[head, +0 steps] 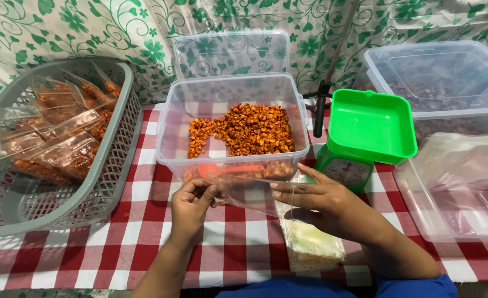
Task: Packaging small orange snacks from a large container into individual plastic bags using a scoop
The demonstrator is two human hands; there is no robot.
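We worked at a tabletop [144, 243] covered in a red-and-white checked cloth, with a white curtain printed with green leaves and flowers [78, 33] hanging behind it.

At the far left sat a grey slotted plastic basket [111, 160] holding filled clear packets of orange-brown snack [62, 143]. In the middle stood a clear rectangular plastic tub [169, 138] partly filled with orange fried kernels [249, 129], an orange plastic scoop [227, 169] lying at its near wall and its clear lid [230, 52] propped behind it. To the right was a green kitchen scale with a square green tray [371, 124], then a lidded clear plastic box of dark contents [443, 83], and an empty clear container [454, 204] near the right edge. A flat stack of empty clear bags [310, 245] lay just in front of us.

Our left hand [191, 204] pinched one edge of a small clear plastic bag [249, 193], fingers closed together on it. Our right hand [316, 196] held the opposite edge, fingers extended and pressed on the film. The bag hung between both hands, just in front of the tub.
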